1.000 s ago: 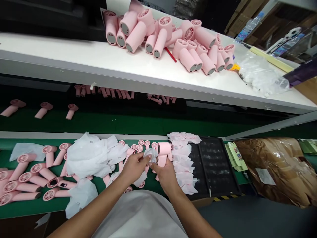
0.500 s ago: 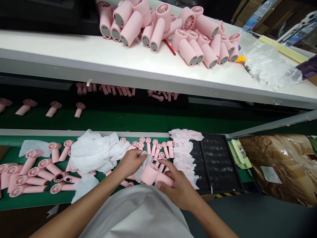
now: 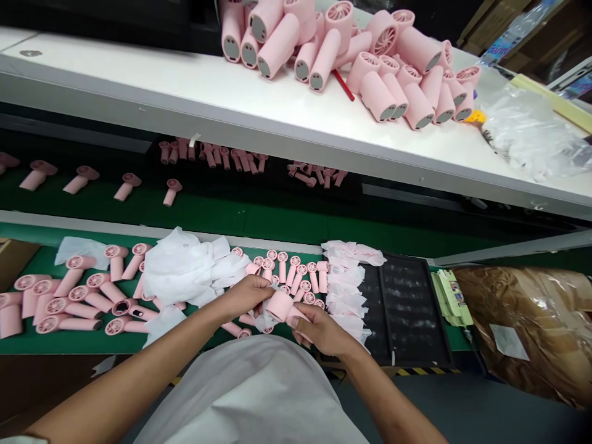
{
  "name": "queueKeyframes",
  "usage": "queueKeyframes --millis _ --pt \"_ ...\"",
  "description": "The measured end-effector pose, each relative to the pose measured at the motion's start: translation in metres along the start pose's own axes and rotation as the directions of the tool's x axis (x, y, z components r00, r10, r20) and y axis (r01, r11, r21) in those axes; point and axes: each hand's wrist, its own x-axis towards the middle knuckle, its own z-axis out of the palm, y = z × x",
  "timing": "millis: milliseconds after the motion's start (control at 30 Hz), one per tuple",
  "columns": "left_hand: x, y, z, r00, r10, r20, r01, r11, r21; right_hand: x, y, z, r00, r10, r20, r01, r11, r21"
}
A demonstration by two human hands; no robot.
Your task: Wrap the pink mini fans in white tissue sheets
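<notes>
My right hand point(image 3: 319, 330) grips the handle of a pink hand-held fan point(image 3: 280, 306), its round head pointing left. My left hand point(image 3: 245, 295) pinches a thin white bag point(image 3: 264, 319) against the fan's head. Both hands hover over the near green belt, just above my white shirt. Under them stand several small pink fans point(image 3: 296, 276) in rows. A stack of bagged fans point(image 3: 345, 285) lies right of my hands.
A heap of white bags point(image 3: 182, 271) and loose pink fans point(image 3: 69, 302) lie to the left. A black tray point(image 3: 402, 308) sits right, then green leaflets point(image 3: 451, 297) and a brown plastic sack point(image 3: 531, 327). The white shelf point(image 3: 185, 98) above carries a pile of pink fans point(image 3: 361, 55).
My right hand turned the fan from upright to lying sideways and drew it closer to me. The left hand kept hold of the white bag. My head shifted, sliding the scene rightward.
</notes>
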Motion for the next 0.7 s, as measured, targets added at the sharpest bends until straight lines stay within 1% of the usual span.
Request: queueKeyframes --millis 100,200,267,333,367,433,500,533,600,633,700 --pt "0.000 -0.005 -0.003 1.000 -0.001 0.006 0.001 1.000 -0.005 0.002 0.004 -0.001 0.999 0.031 -0.031 -0.032 0.998 -0.061" --pt "0.003 -0.013 -0.006 0.999 0.019 -0.034 -0.018 0.999 0.046 0.004 0.009 -0.005 0.992 0.057 -0.115 -0.079 0.977 -0.197" --pt "0.004 -0.017 -0.005 0.992 0.072 -0.106 -0.057 0.989 0.135 0.005 0.011 -0.006 0.981 0.055 -0.188 -0.111 0.947 -0.303" --pt "0.004 -0.018 0.000 0.965 0.185 -0.185 -0.123 0.945 0.305 0.008 0.010 -0.005 0.967 0.029 -0.254 -0.134 0.905 -0.405" --pt "0.004 -0.017 0.004 0.945 0.256 -0.204 -0.158 0.903 0.400 0.011 0.008 -0.005 0.960 0.012 -0.278 -0.141 0.883 -0.448" --pt "0.004 -0.015 0.014 0.904 0.386 -0.185 -0.226 0.797 0.560 0.016 0.006 -0.003 0.953 -0.004 -0.304 -0.157 0.850 -0.503" --pt "0.004 -0.014 0.025 0.881 0.460 -0.109 -0.295 0.714 0.635 0.023 0.005 -0.001 0.949 0.009 -0.314 -0.176 0.844 -0.507" --pt "0.004 -0.015 0.029 0.869 0.491 -0.055 -0.335 0.668 0.664 0.026 0.006 -0.001 0.949 0.025 -0.313 -0.182 0.856 -0.483" --pt "0.005 -0.018 0.036 0.831 0.554 0.052 -0.404 0.538 0.740 0.033 0.011 -0.001 0.946 0.065 -0.317 -0.180 0.919 -0.350" --pt "0.005 -0.020 0.037 0.807 0.585 0.088 -0.419 0.460 0.783 0.036 0.015 -0.001 0.943 0.084 -0.322 -0.176 0.948 -0.266" --pt "0.005 -0.024 0.037 0.756 0.644 0.121 -0.410 0.321 0.854 0.042 0.023 -0.002 0.936 0.105 -0.337 -0.144 0.985 -0.093"
